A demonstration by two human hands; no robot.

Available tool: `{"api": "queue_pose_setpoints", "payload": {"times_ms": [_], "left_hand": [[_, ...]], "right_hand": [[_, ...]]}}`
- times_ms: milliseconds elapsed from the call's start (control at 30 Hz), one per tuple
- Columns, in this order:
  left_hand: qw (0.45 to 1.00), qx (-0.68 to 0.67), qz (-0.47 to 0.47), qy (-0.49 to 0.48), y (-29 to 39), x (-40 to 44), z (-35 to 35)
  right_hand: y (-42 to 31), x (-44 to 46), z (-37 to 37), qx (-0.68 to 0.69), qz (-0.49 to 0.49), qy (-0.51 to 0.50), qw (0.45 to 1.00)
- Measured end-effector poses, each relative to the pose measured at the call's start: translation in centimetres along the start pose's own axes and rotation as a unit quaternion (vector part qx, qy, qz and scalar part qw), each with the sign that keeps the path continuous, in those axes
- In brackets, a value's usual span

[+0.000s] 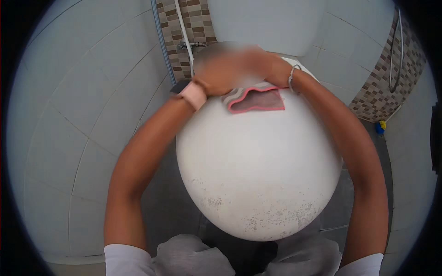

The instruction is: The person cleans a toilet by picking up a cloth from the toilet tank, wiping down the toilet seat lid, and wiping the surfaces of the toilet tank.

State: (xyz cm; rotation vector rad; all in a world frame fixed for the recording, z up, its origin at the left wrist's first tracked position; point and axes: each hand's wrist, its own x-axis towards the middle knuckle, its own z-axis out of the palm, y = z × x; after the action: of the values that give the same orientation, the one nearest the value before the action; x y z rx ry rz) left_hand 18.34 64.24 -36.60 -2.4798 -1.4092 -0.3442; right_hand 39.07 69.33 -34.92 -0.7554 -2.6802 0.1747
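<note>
A closed white toilet lid [258, 156] fills the middle of the view, with grey specks along its near edge. At its far end my left hand [216, 71] and my right hand [264, 66] are close together, partly blurred. Just below them a grey and pink cloth [258, 100] with a pink border lies on the lid, its upper part hidden by the hands. The fingers are too smeared to tell whether they hold anything. A pink band [194, 95] is round my left wrist, and a pale bracelet [292, 78] circles the right.
Behind the lid stands a white tank [269, 23]. A metal valve [184, 45] and a white pipe [183, 27] are at the back left. A shower hose [399, 55] hangs at the right, above a blue and yellow object [380, 127].
</note>
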Motion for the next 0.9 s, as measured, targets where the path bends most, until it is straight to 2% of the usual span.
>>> {"api": "queue_pose_setpoints", "payload": {"times_ms": [33,100,133,200,267,367,433,567,733,900], "left_hand": [[1.0,0.01,-0.005,0.025,-0.4,1.5,1.2],[0.997,0.029,-0.013,0.076,-0.2,3.4,3.2],[0.997,-0.004,-0.049,0.064,0.5,3.5,3.1],[0.997,0.001,-0.031,0.074,1.2,2.8,3.0],[0.997,0.002,-0.013,0.071,2.2,2.0,2.8],[0.999,-0.004,0.009,0.048,5.1,-0.9,0.9],[0.998,-0.059,-0.01,0.028,8.0,-3.5,-1.4],[0.997,-0.061,0.029,0.043,13.0,-8.8,-4.3],[0.994,-0.102,0.015,0.02,19.7,-13.6,-7.3],[0.984,-0.151,0.078,0.049,21.1,-11.8,-6.1]], "right_hand": [[0.7,-0.4,-0.4,0.01,0.032,-0.003,0.999],[2.1,-1.5,-0.4,-0.073,-0.001,-0.004,0.997],[2.6,-1.8,-0.3,-0.116,-0.017,-0.004,0.993],[2.5,-2.8,0.1,-0.11,0.03,0.014,0.993],[0.2,-4.5,0.0,-0.086,0.079,0.029,0.993],[-2.4,-7.6,0.2,-0.088,0.078,0.053,0.992],[-5.4,-10.3,0.5,-0.104,0.091,0.069,0.988],[-12.7,-15.9,0.4,-0.122,0.109,0.087,0.983],[-19.9,-21.7,-1.2,-0.049,0.148,0.029,0.987],[-19.2,-24.7,-2.1,0.036,0.203,0.031,0.978]]}}
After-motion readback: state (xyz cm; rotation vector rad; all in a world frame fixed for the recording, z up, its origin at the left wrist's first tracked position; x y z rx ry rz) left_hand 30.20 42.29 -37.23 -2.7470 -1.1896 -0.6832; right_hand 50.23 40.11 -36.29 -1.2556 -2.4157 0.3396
